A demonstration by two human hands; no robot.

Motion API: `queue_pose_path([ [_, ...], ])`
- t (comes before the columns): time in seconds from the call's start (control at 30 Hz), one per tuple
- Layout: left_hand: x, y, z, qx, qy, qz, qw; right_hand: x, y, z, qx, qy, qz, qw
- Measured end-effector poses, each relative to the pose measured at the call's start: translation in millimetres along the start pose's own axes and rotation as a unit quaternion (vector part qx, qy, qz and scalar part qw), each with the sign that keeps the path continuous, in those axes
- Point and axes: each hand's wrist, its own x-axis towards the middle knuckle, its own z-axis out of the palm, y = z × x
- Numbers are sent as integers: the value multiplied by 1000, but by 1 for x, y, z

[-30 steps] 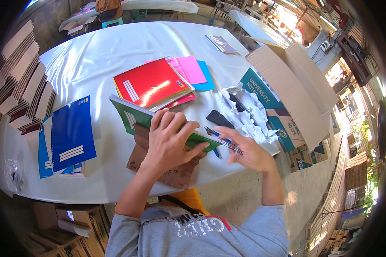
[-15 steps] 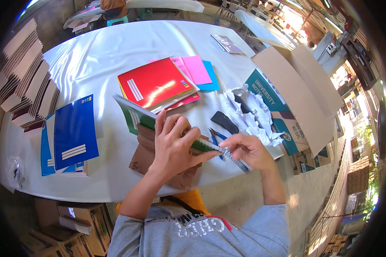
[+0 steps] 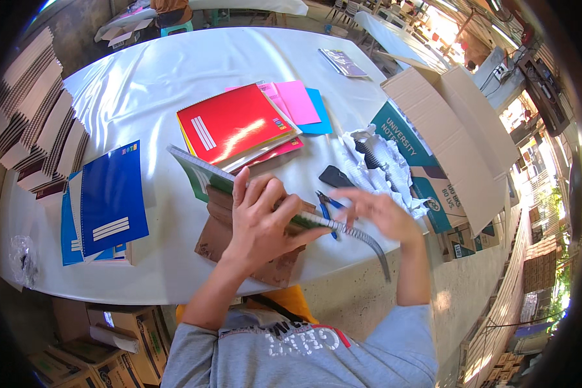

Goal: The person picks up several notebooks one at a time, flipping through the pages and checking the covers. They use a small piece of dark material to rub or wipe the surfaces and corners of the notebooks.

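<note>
Left hand point(image 3: 258, 216) grips green notebook point(image 3: 202, 174), tilted over brown block point(image 3: 215, 234). Right hand point(image 3: 385, 215), fingers loosely spread, blurred, by coil point(image 3: 370, 242); contact unclear. Coil seems partly wound into notebook's edge; long tail hangs loose, so binding looks unfinished. Beyond: pliers point(image 3: 324, 205), red notebook point(image 3: 233, 119) on table point(image 3: 271, 58).

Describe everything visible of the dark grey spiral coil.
The slim, flexible-looking coil has close loops, apparently of wire or plastic. It juts from the edge of the green-covered paper notebook in the left hand, curving right and down, its tip seen against the grey floor. How much is threaded is hidden. The blurred right hand is beside it; contact is unclear.
</note>
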Motion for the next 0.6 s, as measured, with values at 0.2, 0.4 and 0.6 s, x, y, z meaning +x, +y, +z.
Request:
queue_pose_path([
  [0.2,-1,-1,-5,-60,-16,25,998,28,170,-40,-398,105,71,909],
  [0.4,5,3,-5,-48,-25,-1,999,47,131,-20,-338,228,175,896],
  [0.6,3,4,0,-39,-8,-11,999,14,26,16,297,50,-241,923],
])
